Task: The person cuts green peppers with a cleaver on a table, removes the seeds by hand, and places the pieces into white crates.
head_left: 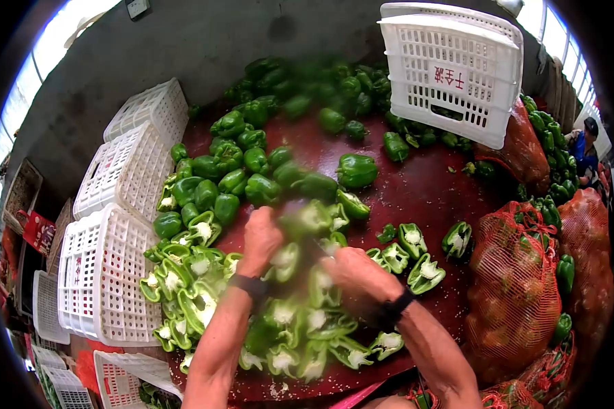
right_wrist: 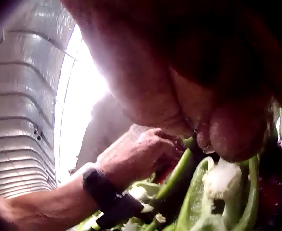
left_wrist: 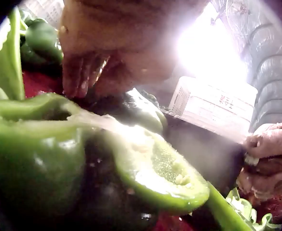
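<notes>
My left hand [head_left: 262, 235], fingers bent downward, is just in front of the whole green bell peppers [head_left: 262, 189]. In the left wrist view its fingertips come down beside a shiny dark green pepper [left_wrist: 141, 110]; I cannot tell whether they grip it. My right hand [head_left: 361, 273] grips a knife, hidden by blur in the head view. From the left wrist, its broad dark blade [left_wrist: 198, 149] shows, running toward the curled right fingers [left_wrist: 270, 154]. Cut pepper halves [head_left: 283, 313] with pale seed cores lie heaped below both hands. One half [left_wrist: 155, 168] is close to the left wrist camera.
White perforated crates [head_left: 106, 273] line the left side, and more crates [head_left: 450, 68] are stacked at the back right. Red mesh sacks [head_left: 515, 293] of produce stand on the right. Several halves [head_left: 426, 273] lie on the dark red tabletop [head_left: 416, 198]. Another person [head_left: 583, 150] is far right.
</notes>
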A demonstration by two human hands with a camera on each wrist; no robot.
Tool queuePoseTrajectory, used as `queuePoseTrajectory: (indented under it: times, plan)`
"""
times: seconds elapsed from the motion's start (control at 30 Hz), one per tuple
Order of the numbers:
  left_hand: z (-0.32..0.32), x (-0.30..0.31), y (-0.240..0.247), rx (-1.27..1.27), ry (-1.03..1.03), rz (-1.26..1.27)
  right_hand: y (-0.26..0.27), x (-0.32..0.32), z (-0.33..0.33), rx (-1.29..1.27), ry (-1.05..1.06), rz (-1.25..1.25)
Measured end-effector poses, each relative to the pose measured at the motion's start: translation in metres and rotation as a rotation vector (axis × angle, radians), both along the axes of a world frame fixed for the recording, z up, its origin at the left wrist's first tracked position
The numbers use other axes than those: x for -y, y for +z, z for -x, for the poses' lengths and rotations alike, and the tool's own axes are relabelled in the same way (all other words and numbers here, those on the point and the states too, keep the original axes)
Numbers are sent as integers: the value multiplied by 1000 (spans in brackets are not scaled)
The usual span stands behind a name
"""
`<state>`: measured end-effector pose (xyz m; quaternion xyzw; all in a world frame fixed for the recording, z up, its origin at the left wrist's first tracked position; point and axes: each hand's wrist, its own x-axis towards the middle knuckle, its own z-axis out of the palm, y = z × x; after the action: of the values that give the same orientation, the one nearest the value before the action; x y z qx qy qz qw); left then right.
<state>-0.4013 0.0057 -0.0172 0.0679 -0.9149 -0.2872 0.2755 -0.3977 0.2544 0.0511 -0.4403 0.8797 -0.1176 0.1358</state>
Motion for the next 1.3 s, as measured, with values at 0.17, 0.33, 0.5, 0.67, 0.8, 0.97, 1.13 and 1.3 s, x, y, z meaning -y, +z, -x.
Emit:
queuePoseTrajectory:
  times: [0.17,0.33,0.5,0.67,0.8,0.97,1.13,1.3]
  plan:
    - [12,-11,33,-152,-125,18,47,-45,33,74,-354,405]
    - [43,-44,52,-74,-303,-65,-2,-69,133,-268,-531,317]
    - [67,-71,52,63,-398,-12,-3,-54,165,-184,-750,195]
    - [95,-78,31,44,-413,56,2,-72,142,-271,-341,39]
    - [108,-85,22,78,-452,79,28,-117,110,-234,-56,20]
    - [99,-100,26,168,-464,57,41,-144,73,14,-168,83]
    - [105,-112,3,101,-468,-42,5,-132,59,-130,-364,338]
    - [113,-127,3,181,-409,-260,14,-103,50,468,-886,617]
